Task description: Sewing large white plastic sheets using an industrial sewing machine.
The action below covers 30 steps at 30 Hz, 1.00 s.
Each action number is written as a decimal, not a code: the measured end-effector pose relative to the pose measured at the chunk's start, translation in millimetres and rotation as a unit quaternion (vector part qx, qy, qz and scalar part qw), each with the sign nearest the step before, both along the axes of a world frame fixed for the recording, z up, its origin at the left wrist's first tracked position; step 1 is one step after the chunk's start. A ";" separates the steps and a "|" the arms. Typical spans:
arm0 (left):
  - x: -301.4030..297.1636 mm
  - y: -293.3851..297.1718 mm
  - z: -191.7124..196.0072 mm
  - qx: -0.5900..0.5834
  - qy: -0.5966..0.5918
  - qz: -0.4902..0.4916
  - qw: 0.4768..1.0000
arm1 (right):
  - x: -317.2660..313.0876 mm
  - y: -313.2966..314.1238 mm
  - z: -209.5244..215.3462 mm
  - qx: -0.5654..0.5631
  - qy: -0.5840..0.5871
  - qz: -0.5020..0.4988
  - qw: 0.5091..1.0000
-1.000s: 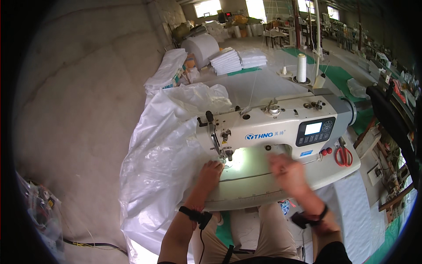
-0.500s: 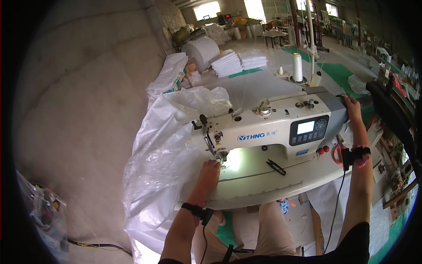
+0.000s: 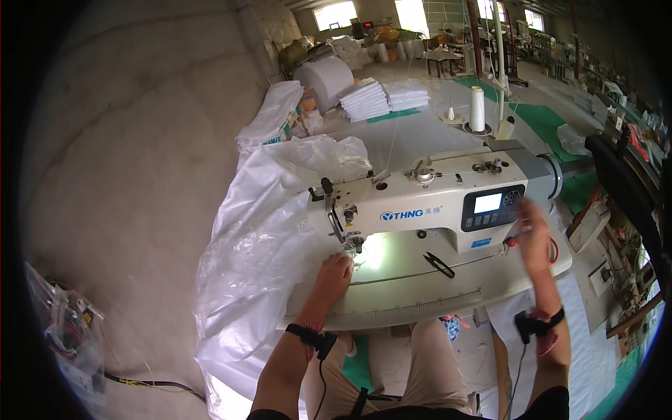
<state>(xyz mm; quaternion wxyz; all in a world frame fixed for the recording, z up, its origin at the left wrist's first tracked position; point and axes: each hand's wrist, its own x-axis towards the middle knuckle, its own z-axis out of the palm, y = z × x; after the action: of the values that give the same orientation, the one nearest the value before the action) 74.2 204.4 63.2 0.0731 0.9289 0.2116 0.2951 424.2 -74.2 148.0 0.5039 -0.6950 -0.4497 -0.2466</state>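
A white sewing machine (image 3: 420,196) with a lit work area stands across the table in front of me. My left hand (image 3: 334,274) is beside the needle and presser foot (image 3: 358,245), its fingers curled together at the edge of a shiny white plastic sheet (image 3: 245,238). What those fingers pinch is hidden. My right hand (image 3: 534,234), smeared by motion, is in front of the machine's right end, below the control panel (image 3: 493,207) and apart from the grey handwheel (image 3: 555,175). Black thread snips (image 3: 439,264) lie on the machine bed.
Red-handled scissors (image 3: 553,250) are partly behind my right hand. A tall thread cone (image 3: 477,108) stands behind the machine. Folded white stacks (image 3: 364,100) and a large white roll (image 3: 324,80) sit farther back. A bare wall (image 3: 140,140) runs along the left.
My right hand has left the handwheel and moved down and left, toward the front of the machine. My left hand stays by the presser foot.
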 end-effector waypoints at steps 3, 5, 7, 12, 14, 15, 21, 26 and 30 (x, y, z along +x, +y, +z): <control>3.3 -2.0 0.9 0.025 -0.034 0.003 0.999 | -80.4 53.0 -11.2 -0.116 -0.068 0.133 0.982; 4.0 -1.2 1.3 0.036 0.005 0.000 0.999 | -121.4 89.6 -26.3 -0.154 -0.108 0.213 0.959; 3.4 2.7 1.8 0.035 0.027 -0.002 0.999 | -153.1 124.9 -42.9 -0.207 -0.122 0.240 0.940; 1.4 14.3 -0.4 0.064 0.056 -0.025 0.996 | -184.7 191.7 -75.1 -0.284 -0.148 0.260 0.911; 0.6 16.3 -1.7 0.083 0.050 -0.035 0.995 | -186.3 204.7 -83.4 -0.297 -0.168 0.260 0.903; 0.3 16.5 -2.6 0.076 0.058 -0.025 0.995 | -186.5 208.7 -86.1 -0.316 -0.197 0.248 0.895; -1.4 16.2 -7.5 -0.001 0.014 0.026 1.000 | -196.7 209.1 -88.7 -0.260 -0.136 0.252 0.922; 1.6 23.8 -7.1 -0.098 -0.056 0.004 0.994 | -197.2 207.3 -86.7 -0.238 -0.122 0.258 0.928; 2.8 26.6 -1.9 -0.193 -0.067 0.023 0.979 | -191.7 216.0 -96.7 -0.234 -0.141 0.259 0.926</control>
<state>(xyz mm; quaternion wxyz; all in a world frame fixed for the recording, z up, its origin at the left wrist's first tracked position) 77.0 231.0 61.3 0.2576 0.8705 0.2807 0.3117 232.6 141.8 51.3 0.3043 -0.6109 -0.7253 -0.0907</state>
